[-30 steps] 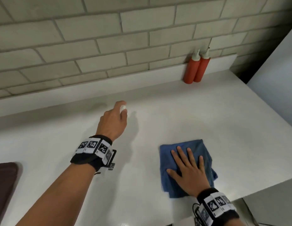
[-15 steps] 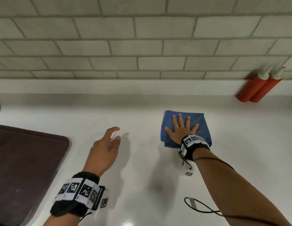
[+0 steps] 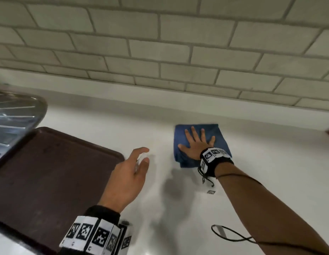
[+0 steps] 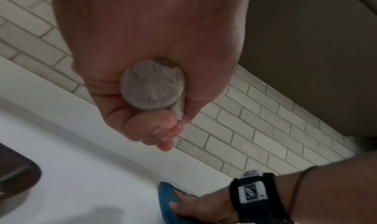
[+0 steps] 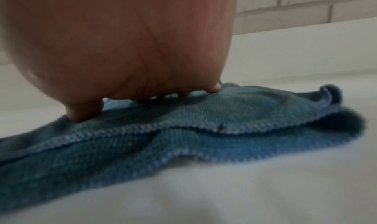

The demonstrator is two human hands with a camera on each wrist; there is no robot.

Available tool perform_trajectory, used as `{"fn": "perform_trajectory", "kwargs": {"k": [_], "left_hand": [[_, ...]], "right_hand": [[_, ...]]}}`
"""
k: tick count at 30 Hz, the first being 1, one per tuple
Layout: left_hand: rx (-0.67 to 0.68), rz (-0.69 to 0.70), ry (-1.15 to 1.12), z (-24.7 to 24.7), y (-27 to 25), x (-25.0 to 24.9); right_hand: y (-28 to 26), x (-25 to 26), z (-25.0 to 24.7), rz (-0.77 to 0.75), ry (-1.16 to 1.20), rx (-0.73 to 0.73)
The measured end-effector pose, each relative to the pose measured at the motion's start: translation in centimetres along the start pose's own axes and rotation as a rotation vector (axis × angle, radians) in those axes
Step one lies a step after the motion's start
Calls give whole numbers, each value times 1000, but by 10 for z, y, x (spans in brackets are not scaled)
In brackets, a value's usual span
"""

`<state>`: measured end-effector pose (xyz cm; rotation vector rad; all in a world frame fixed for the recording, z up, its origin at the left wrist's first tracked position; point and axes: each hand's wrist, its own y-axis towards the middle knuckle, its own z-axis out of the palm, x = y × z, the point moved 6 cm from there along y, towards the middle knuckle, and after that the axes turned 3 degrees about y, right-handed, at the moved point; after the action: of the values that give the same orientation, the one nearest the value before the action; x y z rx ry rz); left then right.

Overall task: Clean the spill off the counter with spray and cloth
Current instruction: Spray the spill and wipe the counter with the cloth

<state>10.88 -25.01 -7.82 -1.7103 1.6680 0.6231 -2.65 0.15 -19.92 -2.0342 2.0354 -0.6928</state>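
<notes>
- The cloth (image 5: 204, 118) is blue woven fabric, finely ribbed, matt, with a stitched hem along its folded edges.
- The counter (image 3: 270, 177) is white, smooth and faintly glossy, throwing soft reflections.
- The wall (image 3: 160, 43) is pale brick-shaped tile, matt, with grey grout lines.
- The tray (image 3: 49, 172) is dark brown, smooth, dull-sheened, apparently plastic.
- The bottle (image 4: 153, 89) in the left hand (image 3: 126, 177) looks like clear plastic, its round base moulded with radial ribs.
- The rack (image 3: 12, 116) is shiny metal.
</notes>
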Motion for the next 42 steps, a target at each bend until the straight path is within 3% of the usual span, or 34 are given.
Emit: {"fn": "perform_trajectory", "kwargs": {"k": [2,6,9,11,13,15,17,21,23,25,29,31,37,39,42], "left_hand": [[-1,-14,0,-7,-1,12],[28,-54,-24,-16,2,20],[43,-43,-25,-23,2,16],[17,-26,-15,-31,-1,15],[-17,-29,-19,-40,-6,17],[-39,-46,-31,-49,-11,20],[-33,-58,-44,-52,-15,22],[12,-29,-56,-37,-18,9],[29,-4,-59,-20,-17,-6],[52,28,-50,1,-17,-21],[102,88,-34,42,-24,-52],[106,119,-36,59,-32,-69],[234,225,-10,127,-62,-131],[326,286,30,159,-79,-162],[420,392,89,212,-102,-211]], "right_hand": [[5,38,6,-34,-22,7],[-56,131,57,-348,-176,3],[-82,144,77,-508,-221,51],[-54,127,60,-447,-237,5],[-20,106,40,-285,-150,6],[-14,103,38,-192,-95,-22],[-46,119,63,-243,-123,-46],[-178,141,124,-517,-96,-98],[-223,124,140,-532,-61,-99],[-230,89,138,-454,-29,-82],[-179,-8,98,-50,29,-159],[-174,-43,93,80,91,-170],[-301,-58,141,-170,99,-253],[-331,-106,149,-99,94,-287],[-352,-197,145,210,140,-350]]}}
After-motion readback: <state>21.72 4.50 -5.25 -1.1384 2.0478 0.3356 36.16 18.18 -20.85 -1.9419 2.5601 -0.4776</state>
